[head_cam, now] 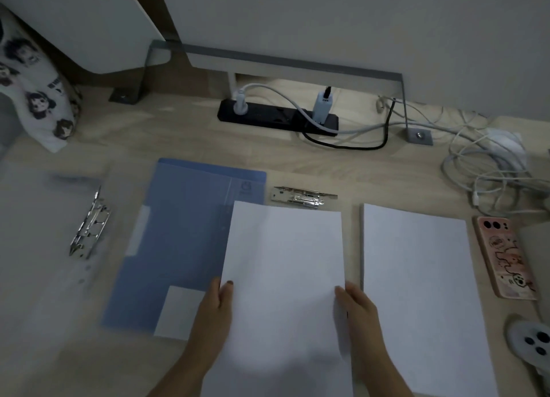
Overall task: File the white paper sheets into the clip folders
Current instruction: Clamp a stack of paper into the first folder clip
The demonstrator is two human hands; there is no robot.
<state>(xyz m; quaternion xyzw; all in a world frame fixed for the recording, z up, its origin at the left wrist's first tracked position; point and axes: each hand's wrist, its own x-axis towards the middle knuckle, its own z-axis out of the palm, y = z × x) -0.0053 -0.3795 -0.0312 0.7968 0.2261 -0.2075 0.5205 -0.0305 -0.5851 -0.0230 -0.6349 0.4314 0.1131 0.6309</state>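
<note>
I hold a white paper sheet (282, 277) by its two side edges, my left hand (215, 304) on the left edge and my right hand (357, 304) on the right edge. It hovers over the middle of the desk, covering the right part of a blue clip folder (184, 233) that lies flat. A metal clip mechanism (300, 196) shows just beyond the sheet's top edge. A stack of white sheets (416, 292) lies to the right. At the far left lies an open translucent folder (35, 248) with a metal clip (89, 224).
A phone in a pink case (506, 257) lies right of the stack, with a white controller (532, 340) below it. A black power strip (276, 118) and tangled white cables (488, 170) sit at the back. A printed pillow (35, 90) rests at the far left.
</note>
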